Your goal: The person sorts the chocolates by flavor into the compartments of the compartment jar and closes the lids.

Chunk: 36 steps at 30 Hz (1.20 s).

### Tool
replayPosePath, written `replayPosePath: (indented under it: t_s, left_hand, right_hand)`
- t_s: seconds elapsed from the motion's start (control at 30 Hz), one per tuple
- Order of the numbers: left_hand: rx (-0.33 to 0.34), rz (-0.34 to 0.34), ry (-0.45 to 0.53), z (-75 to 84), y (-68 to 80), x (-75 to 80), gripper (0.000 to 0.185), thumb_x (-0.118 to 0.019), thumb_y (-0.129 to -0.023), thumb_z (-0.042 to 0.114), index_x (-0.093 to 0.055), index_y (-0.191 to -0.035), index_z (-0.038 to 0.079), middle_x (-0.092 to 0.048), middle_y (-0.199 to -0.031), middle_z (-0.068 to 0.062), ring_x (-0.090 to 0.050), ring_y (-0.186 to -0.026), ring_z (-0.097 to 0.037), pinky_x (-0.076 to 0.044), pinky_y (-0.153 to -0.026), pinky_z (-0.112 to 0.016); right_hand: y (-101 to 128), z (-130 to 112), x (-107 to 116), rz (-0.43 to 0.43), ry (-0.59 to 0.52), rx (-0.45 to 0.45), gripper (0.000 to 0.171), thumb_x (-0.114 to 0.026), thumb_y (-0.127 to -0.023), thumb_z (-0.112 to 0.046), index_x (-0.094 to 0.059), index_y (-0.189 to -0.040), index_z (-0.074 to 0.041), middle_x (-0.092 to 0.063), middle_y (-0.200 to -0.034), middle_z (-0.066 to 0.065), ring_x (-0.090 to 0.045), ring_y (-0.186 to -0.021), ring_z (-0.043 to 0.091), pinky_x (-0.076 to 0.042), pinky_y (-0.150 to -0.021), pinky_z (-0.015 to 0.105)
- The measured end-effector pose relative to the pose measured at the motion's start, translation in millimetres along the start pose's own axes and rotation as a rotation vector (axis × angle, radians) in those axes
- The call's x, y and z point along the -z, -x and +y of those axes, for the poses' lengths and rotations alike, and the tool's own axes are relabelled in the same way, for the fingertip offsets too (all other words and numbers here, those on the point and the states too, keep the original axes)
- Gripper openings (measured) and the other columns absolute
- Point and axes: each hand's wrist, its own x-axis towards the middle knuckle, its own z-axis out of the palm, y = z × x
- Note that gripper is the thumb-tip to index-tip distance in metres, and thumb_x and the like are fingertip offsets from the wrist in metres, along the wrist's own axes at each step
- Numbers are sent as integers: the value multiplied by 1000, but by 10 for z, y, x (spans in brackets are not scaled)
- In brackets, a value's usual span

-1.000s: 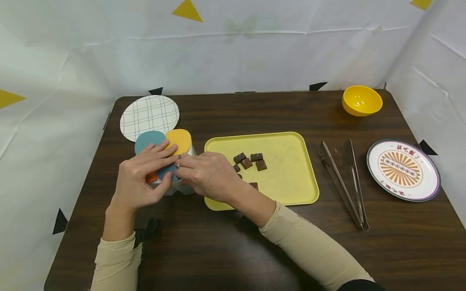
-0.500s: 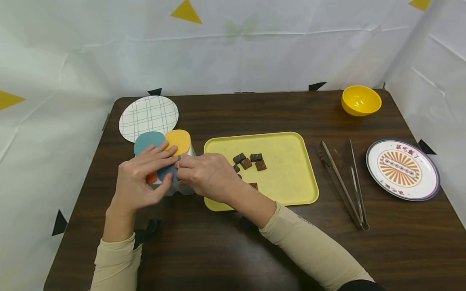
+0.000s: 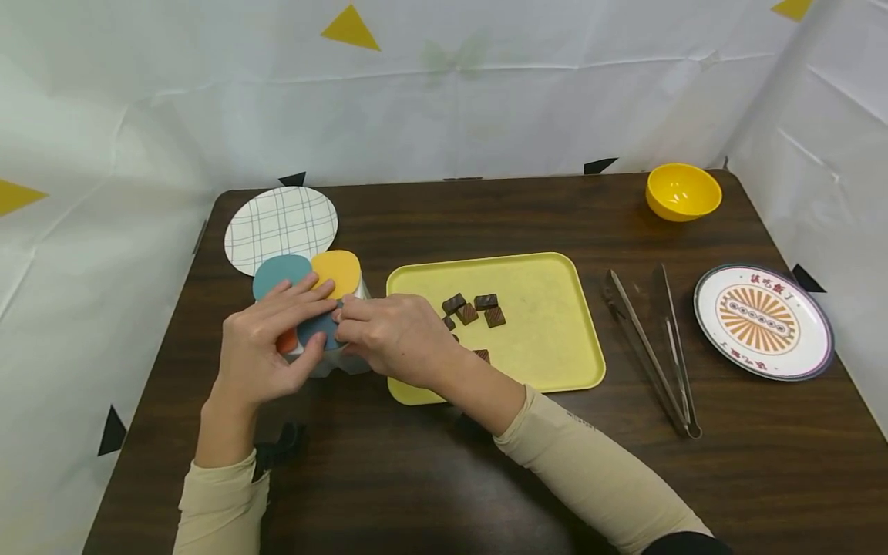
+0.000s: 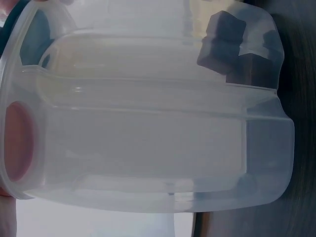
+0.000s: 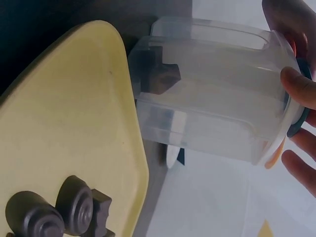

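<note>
A translucent plastic container (image 4: 148, 143) stands at the left of the table, with teal (image 3: 280, 274), yellow lid (image 3: 337, 271), orange lid (image 3: 285, 341) and blue lid (image 3: 315, 331) sections on top. Dark chocolates (image 4: 222, 42) lie at the bottom of one compartment. My left hand (image 3: 267, 347) lies over the top with extended fingers, their tips reaching the yellow lid. At the right edge of the blue lid, my right hand (image 3: 402, 339) pinches with curled fingers; its fingertips are partly hidden in the head view.
Right of the container lies a yellow tray (image 3: 548, 331) with several chocolates (image 3: 488, 301). Metal tongs (image 3: 648, 343) and a printed plate (image 3: 763, 322) are farther right. A yellow bowl (image 3: 683, 193) stands at the back right, a checked plate (image 3: 280, 227) at the back left.
</note>
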Motion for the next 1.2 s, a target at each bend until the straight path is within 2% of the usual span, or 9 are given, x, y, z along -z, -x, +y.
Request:
replayPosePath:
  t_s: [0.1, 0.2, 0.37, 0.47, 0.6, 0.73, 0.9, 1.03, 1.2]
  left_hand:
    - [13, -2, -10, 20, 9, 10, 36, -65, -80, 26, -77, -109, 9, -69, -118, -5, -62, -116, -30, -41, -104, -50]
    - [28, -13, -32, 45, 13, 18, 37, -66, -82, 28, -76, -112, 9, -68, -121, -5, -61, -118, -29, -40, -105, -50]
    - [28, -27, -150, 92, 34, 14, 43, -62, -86, 39, -74, -116, 10, -66, -125, -4, -60, -120, -27, -39, -105, -53]
    - [-6, -2, -211, 120, 69, 19, 47, -60, -86, 44, -75, -115, 10, -67, -123, -5, -62, -116, -28, -41, -103, -56]
    - [-65, 28, -227, 136, 126, 31, 53, -61, -85, 49, -74, -115, 8, -68, -121, -8, -62, -115, -32, -42, -101, -58]
    - [-113, 26, -206, 144, 201, 47, 59, -60, -85, 51, -71, -119, 4, -66, -124, -12, -59, -119, -37, -37, -105, -59]
    - [-122, 41, -148, 153, 261, 78, 56, -56, -84, 44, -71, -118, 1, -66, -123, -15, -58, -120, -39, -33, -107, -59]
    - [-119, 36, -165, 169, 264, 90, 55, -54, -86, 43, -71, -119, 2, -66, -124, -15, -58, -120, -38, -33, -107, -59]
    - [-116, 27, -225, 196, 234, 66, 56, -58, -90, 48, -70, -121, 4, -65, -126, -13, -58, -119, -37, -36, -105, -58]
  right_hand:
    - [-2, 9, 13, 4, 26, 16, 4, -74, -87, -17, -73, -91, -17, -62, -91, -5, -63, -80, 5, -50, -64, 19]
    - [7, 28, 30, 3, 58, 25, 8, -75, -87, -21, -74, -94, -17, -67, -101, -5, -64, -96, 7, -52, -75, 20]
    - [60, 118, 73, -18, 75, 13, 20, -80, -83, -26, -75, -100, -17, -70, -116, -5, -60, -116, 13, -51, -89, 25]
    - [93, 181, 96, -33, 87, -11, 24, -81, -82, -25, -75, -105, -17, -69, -119, -5, -59, -119, 15, -49, -93, 28]
    - [114, 243, 111, -46, 128, -29, 26, -75, -88, -23, -75, -113, -17, -68, -123, -5, -56, -124, 17, -47, -98, 30]
    - [138, 258, 110, -81, 148, -33, 32, -68, -92, -23, -70, -124, -15, -65, -129, -2, -53, -128, 18, -45, -101, 31]
    - [151, 225, 105, -143, 153, -40, 44, -68, -91, -27, -63, -133, -13, -58, -138, 3, -47, -133, 21, -40, -106, 34]
    - [140, 167, 77, -124, 121, 22, 47, -69, -91, -31, -62, -135, -15, -56, -140, 2, -46, -133, 21, -38, -106, 39]
    - [129, 96, 6, -76, 92, 125, 42, -62, -96, -31, -61, -136, -19, -58, -137, 2, -49, -130, 19, -37, -108, 43]
